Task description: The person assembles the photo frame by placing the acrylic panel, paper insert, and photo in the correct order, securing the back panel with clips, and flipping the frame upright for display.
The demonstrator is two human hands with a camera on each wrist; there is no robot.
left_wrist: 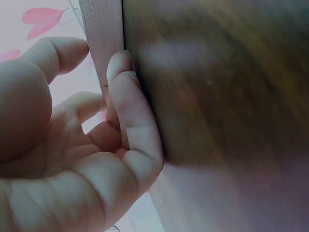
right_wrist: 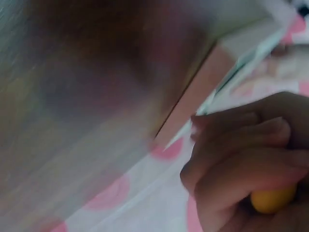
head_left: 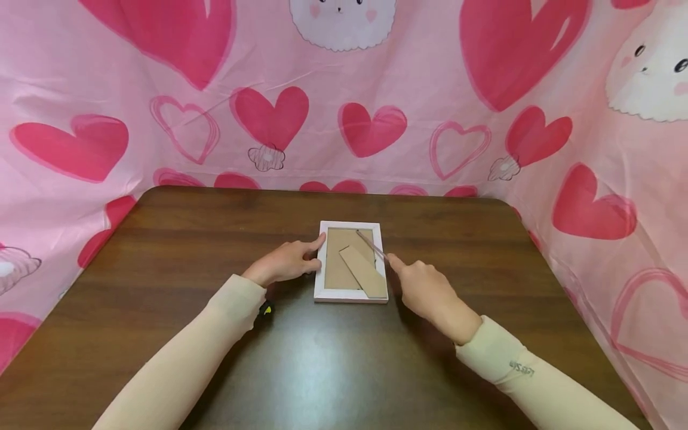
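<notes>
A white picture frame [head_left: 350,295] lies back side up on the table, its brown backing board [head_left: 335,263] showing. The frame's brown stand flap [head_left: 364,272] lies slantwise across the lower right of that board. My left hand [head_left: 285,261] touches the frame's left edge with thumb and fingertips; close up, several fingers rest along its side. In my right hand [head_left: 427,291] is a screwdriver [head_left: 372,243], its thin shaft reaching over the right edge to the upper part of the backing. The yellow end of its handle [right_wrist: 273,199] shows between curled fingers. The tip's exact contact cannot be made out.
The dark brown wooden table [head_left: 215,221] extends around the frame. A pink curtain with hearts [head_left: 372,128] hangs behind and along both sides. A small black and yellow-green thing [head_left: 266,309] shows beside the left cuff.
</notes>
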